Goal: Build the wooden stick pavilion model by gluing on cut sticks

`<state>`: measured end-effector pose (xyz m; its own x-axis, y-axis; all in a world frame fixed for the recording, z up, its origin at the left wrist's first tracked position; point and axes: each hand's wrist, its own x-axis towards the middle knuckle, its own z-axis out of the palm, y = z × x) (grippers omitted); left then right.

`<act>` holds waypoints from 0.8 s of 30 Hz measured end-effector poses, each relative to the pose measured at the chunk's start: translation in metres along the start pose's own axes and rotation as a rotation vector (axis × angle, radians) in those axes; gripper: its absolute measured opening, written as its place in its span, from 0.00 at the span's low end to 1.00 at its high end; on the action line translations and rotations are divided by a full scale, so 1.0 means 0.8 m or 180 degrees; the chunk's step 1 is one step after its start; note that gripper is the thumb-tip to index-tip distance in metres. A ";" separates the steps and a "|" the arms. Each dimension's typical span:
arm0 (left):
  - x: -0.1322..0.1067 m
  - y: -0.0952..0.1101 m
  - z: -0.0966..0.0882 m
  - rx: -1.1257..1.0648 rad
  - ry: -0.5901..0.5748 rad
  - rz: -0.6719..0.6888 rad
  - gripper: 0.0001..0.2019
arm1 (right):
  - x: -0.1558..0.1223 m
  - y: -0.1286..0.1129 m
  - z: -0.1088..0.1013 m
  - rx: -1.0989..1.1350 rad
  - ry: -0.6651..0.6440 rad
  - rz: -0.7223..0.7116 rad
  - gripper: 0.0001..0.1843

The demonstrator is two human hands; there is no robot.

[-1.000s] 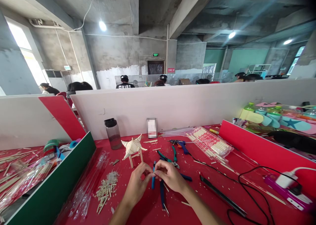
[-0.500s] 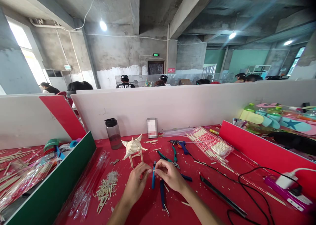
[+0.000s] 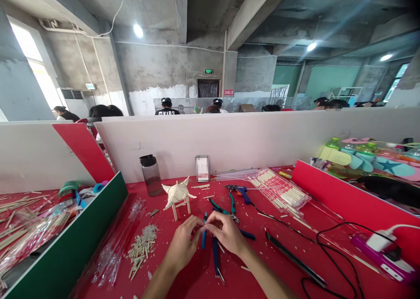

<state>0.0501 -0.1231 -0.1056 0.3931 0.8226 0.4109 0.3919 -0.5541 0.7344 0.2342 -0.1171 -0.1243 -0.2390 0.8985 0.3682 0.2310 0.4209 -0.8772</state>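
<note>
My left hand (image 3: 187, 237) and my right hand (image 3: 227, 231) meet fingertip to fingertip over the red tabletop, both pinched closed. Whatever is between the fingertips is too small or hidden to make out. Under them lies a blue pen-like tool (image 3: 204, 240), partly covered by the fingers. Beside it are the dark blue handles of a tool (image 3: 215, 257), close to my right wrist. Just beyond my left hand stands a small pavilion-like model of wooden sticks (image 3: 179, 193) with a pointed, upturned roof. Green-handled pliers (image 3: 232, 202) lie past my right hand.
A glue gun (image 3: 241, 193) and bagged wooden sticks (image 3: 282, 189) lie behind to the right. Cut stick pieces (image 3: 142, 248) are heaped at left. A water bottle (image 3: 151, 176) stands near the white partition (image 3: 249, 137). A black cable runs to a purple power strip (image 3: 382, 257).
My fingertips have come together; a small gap showed between them before. The blue pen-like tool stays beneath, and the view has shifted slightly.
</note>
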 end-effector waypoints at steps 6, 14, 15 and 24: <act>-0.004 -0.009 0.001 0.0426 0.0025 -0.0079 0.12 | 0.039 0.020 -0.032 0.0185 0.0081 0.0348 0.18; -0.011 -0.005 0.008 0.1352 -0.0359 0.0187 0.11 | 0.214 0.107 -0.100 -0.0201 0.0754 0.0840 0.15; -0.011 -0.005 0.010 0.1406 -0.0351 0.0240 0.11 | 0.233 0.117 -0.103 -0.0239 0.0806 0.0893 0.16; -0.013 -0.022 0.019 0.1420 -0.0123 0.0605 0.08 | 0.305 0.178 -0.099 -0.0227 0.0756 0.1034 0.16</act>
<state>0.0519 -0.1236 -0.1310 0.5197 0.7008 0.4887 0.6252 -0.7018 0.3416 0.2833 0.1722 -0.1352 0.0797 0.9864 0.1438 0.3254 0.1106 -0.9391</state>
